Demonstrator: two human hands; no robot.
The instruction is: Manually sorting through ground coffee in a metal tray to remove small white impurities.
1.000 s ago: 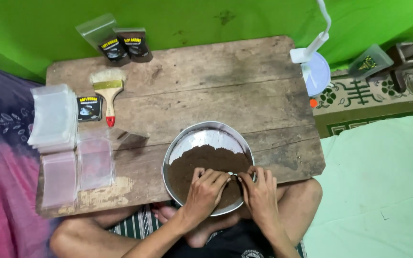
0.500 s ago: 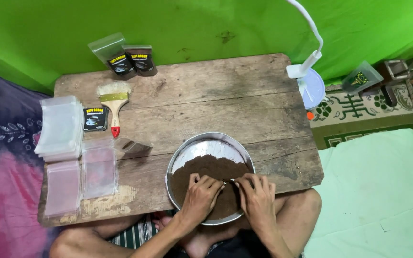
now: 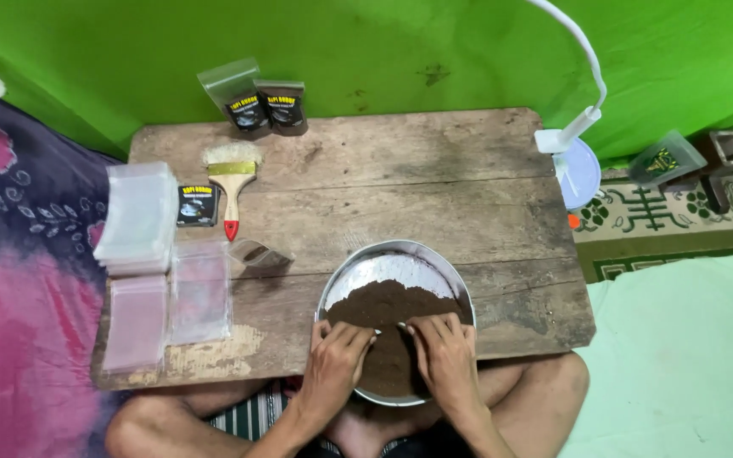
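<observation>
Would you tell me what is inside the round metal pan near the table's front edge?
The metal pan holds a heap of brown powder. The left hand and right hand rest in it, covering the powder beneath them.

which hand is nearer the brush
Left. The left hand is in the powder pan, on the side toward the brush, up and to its left. The right hand is farther right.

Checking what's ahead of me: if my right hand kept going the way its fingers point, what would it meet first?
The right hand points up and slightly left across the metal bowl, so it would likely push into the brown powder first, then the bowl's bare far wall.
</observation>
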